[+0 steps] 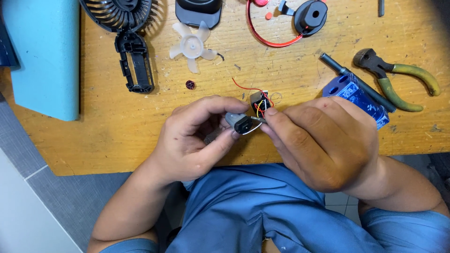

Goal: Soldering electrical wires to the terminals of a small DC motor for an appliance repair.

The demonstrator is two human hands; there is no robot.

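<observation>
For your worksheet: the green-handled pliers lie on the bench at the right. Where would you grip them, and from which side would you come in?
Grip the pliers around both green handles, coming from the right. The handles curve out that way and lie flat on the wooden bench; the jaws point left, close to the metal rod and blue block.

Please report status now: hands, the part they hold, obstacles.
Left hand grips small grey motor. Right hand pinches thin metal tool against it. Red, yellow wires trail beside; nothing blocks.

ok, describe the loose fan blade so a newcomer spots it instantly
Start at the wooden table and go to its far edge, above the left hand. The fan blade lies flat just right of the black handle shell. It alone is translucent white, with five petals.
</observation>
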